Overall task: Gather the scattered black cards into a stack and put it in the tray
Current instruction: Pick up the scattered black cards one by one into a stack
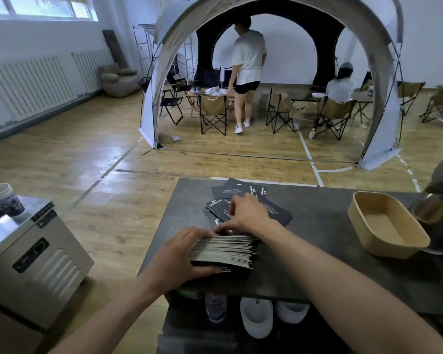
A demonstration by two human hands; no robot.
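Note:
A thick stack of black cards (225,251) lies on the dark table (317,226) near its front edge. My left hand (179,254) grips the stack from the left side, thumb under its near edge. Just beyond it, several loose black cards (230,191) with white print lie fanned out. My right hand (246,215) lies flat on those loose cards, fingers spread and thumb pinching at a card's near edge. A tan tray (386,223) stands empty at the right of the table.
A dark kettle and a glass (430,208) stand right of the tray. A steel machine (28,256) with a paper cup (3,198) stands to the left. Bottles and white cups (256,315) sit on the shelf under the table. Two people stay in a tent (266,72) far off.

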